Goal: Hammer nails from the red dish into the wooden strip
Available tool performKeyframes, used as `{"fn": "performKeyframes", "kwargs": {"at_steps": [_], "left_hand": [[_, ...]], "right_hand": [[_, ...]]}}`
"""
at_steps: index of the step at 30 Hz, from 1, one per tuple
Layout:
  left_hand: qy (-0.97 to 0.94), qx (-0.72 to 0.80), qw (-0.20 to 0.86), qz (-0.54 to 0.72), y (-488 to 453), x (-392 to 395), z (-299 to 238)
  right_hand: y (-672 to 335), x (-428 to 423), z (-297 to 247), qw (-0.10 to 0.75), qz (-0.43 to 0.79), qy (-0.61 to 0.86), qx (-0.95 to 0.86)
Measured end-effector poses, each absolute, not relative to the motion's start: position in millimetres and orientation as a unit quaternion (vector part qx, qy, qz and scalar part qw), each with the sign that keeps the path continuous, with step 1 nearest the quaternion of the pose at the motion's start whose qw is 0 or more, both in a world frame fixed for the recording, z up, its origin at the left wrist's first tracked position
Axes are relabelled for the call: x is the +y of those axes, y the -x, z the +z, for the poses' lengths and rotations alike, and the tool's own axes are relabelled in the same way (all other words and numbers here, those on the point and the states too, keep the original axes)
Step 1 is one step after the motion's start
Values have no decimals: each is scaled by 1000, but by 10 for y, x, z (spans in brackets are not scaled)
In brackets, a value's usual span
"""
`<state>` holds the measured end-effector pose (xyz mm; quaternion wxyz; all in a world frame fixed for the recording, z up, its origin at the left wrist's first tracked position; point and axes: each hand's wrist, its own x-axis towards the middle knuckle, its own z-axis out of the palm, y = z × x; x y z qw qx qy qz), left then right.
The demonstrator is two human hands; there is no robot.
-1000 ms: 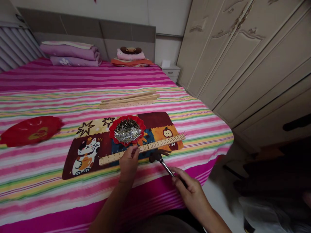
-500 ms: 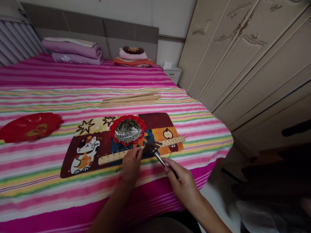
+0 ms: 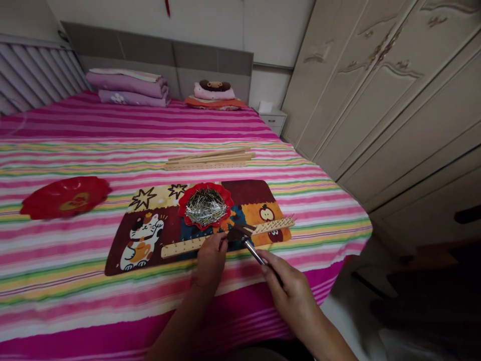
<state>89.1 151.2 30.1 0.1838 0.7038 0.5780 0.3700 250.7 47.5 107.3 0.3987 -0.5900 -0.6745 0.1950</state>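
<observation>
My right hand [image 3: 287,281] is closed round the handle of a claw hammer [image 3: 254,250]. The hammer's dark head [image 3: 239,231] is low over a pale wooden strip [image 3: 180,247], and I cannot tell whether it touches. Several nails stand up from the strip, densest at its right end. My left hand [image 3: 211,258] is at the middle of the strip, with thumb and fingers pinched together beside the hammer head. Whatever they pinch is hidden. Just behind the strip, a red scalloped bowl [image 3: 183,210] is full of loose nails [image 3: 206,205]. Strip and bowl rest on a patterned mat [image 3: 246,192].
More wooden strips [image 3: 210,159] lie in a pile beyond the mat. A red scalloped plate [image 3: 48,198] is on the left of the striped bed [image 3: 75,240]. Folded bedding [image 3: 128,90] is stacked by the headboard [image 3: 210,65]. A wardrobe [image 3: 361,100] stands at the right.
The whole view has shifted, so everything appears a little farther right and slightly lower. Both hands and the hammer keep nearly the same places against the strip.
</observation>
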Motion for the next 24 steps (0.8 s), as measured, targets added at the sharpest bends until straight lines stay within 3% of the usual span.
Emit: {"fn": "performKeyframes", "kwargs": {"at_steps": [3, 6, 10, 16, 24], "left_hand": [[-701, 572, 191, 381, -802, 1505, 443], [-700, 603, 134, 359, -640, 1623, 697], [-728, 646, 55, 224, -487, 1991, 984], [-750, 651, 94, 74, -578, 2399, 994], [-751, 649, 103, 65, -607, 2473, 902]], "right_hand": [[-2566, 376, 1034, 411, 197, 603, -654], [-2639, 298, 957, 418, 196, 618, -636], [-2702, 245, 894, 425, 195, 630, -620], [-2704, 221, 885, 420, 218, 627, -618], [-2684, 199, 849, 402, 236, 633, -618]]}}
